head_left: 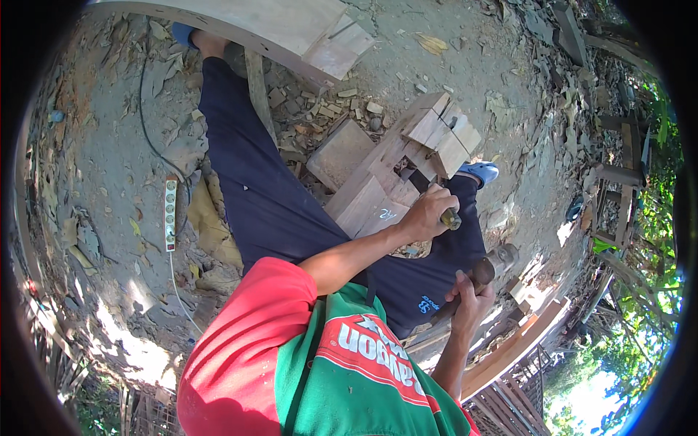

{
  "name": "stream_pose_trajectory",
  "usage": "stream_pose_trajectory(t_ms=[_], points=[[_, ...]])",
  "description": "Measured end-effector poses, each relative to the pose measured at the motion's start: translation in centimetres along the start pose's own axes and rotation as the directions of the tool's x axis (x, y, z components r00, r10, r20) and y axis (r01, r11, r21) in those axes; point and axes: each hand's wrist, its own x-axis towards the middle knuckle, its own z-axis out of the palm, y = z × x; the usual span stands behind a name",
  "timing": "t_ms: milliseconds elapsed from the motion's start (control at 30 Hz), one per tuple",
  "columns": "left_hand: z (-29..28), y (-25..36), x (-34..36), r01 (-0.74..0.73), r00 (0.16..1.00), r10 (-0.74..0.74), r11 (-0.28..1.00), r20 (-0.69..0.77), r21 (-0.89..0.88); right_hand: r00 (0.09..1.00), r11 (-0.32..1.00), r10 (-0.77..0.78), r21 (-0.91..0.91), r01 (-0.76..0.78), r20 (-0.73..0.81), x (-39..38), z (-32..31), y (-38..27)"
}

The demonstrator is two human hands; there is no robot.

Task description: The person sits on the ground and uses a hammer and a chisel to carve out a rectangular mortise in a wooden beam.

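My left hand [430,212] is wrapped round a chisel [451,219]; its handle end shows beyond the fist, and a dark blade [417,179] points into a cut in the wooden beam [371,185]. Whether the blade's edge touches the wood I cannot tell. The beam lies between my legs, with a mortise and notches cut at its far end and a white mark on its side. To the right, my right hand [472,296] grips a mallet [483,272] with a thick, rounded head, held apart from the chisel near my right thigh.
Wood chips [331,109] and a square block [340,154] lie left of the beam. A larger timber [291,29] stretches across the far side. At left, a white power strip [171,211] with cables rests on the ground. Planks [512,349] lie at lower right.
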Motion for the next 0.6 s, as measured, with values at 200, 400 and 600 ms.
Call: stream_pose_trajectory(t_ms=[200,400,600], points=[[0.5,-1.7,0.3,-0.059,0.998,0.059,0.998,0.029,-0.004,0.921,0.793,-0.378,-0.482,0.373,0.092,5.0,4.1,5.1],[0.2,-1.9,0.0,-0.022,1.0,0.022,1.0,-0.015,-0.006,0.993,0.935,-0.118,-0.337,0.107,-0.011,3.9,3.6,1.5],[-0.2,-2.5,0.5,-0.067,0.998,0.067,0.997,-0.001,-0.034,0.782,0.622,-0.619,-0.56,0.547,0.077,5.8,2.8,5.0]])
